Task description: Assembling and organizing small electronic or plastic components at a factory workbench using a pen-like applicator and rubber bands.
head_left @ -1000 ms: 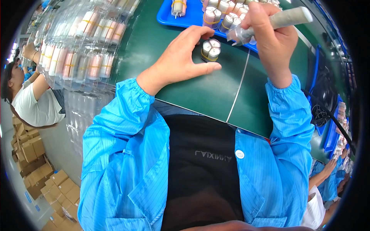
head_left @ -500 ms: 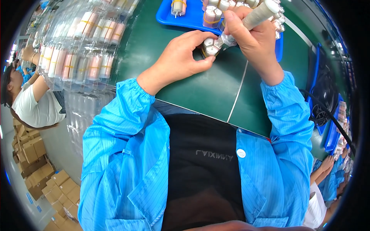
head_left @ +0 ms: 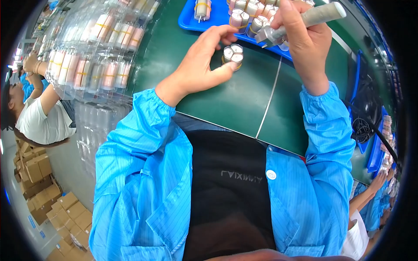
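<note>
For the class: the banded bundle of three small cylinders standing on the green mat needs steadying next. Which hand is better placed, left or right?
Left. The left hand already cups the banded bundle of three small cylinders, fingertips around it. The right hand is full, gripping a grey pen-shaped tool.

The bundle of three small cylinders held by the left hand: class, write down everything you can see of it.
The bundle of three small cylinders stands upright on the green work surface, just in front of the blue tray. Its round end faces look pale and silvery, packed in a tight cluster, with a yellowish band around the sides. The left hand cups it, thumb against its near side and fingers curled over the far side. The right hand, holding a grey tool, is beside it, not touching.
</note>
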`<state>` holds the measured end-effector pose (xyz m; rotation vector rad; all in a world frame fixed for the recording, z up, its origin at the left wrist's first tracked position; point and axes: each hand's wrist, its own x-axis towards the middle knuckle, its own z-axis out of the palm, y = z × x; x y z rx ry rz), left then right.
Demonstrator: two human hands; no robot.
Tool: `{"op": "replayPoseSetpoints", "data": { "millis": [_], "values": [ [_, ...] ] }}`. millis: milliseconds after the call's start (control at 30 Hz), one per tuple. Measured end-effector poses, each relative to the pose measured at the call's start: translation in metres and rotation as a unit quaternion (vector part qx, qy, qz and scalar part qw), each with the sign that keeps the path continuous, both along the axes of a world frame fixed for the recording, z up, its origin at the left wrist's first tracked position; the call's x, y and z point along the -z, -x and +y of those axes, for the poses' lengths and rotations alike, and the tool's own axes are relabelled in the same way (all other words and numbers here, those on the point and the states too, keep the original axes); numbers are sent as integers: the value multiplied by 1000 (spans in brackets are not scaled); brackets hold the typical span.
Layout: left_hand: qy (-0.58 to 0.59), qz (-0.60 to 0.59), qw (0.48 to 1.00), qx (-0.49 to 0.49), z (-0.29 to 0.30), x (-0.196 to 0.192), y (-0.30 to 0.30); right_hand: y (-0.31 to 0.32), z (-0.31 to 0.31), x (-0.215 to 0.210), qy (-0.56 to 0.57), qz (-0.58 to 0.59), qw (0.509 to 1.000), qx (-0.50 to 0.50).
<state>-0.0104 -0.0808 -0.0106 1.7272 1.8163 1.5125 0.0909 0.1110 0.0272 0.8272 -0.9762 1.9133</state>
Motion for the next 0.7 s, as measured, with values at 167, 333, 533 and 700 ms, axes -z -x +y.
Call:
{"op": "replayPoseSetpoints", "data": {
  "millis": [167,333,533,700],
  "values": [
    [91,54,990,-98,0,-2,-8,-22,-11,-15,-256,-335,862,281],
    [36,25,997,-61,1,-2,-7,-19,-12,-7,-319,-350,838,271],
    [49,8,998,-45,0,-4,-8,-18,-9,-3,-343,-369,820,273],
    [52,7,998,-34,1,-5,-8,-19,-12,5,-298,-389,827,275]
  ]
}}
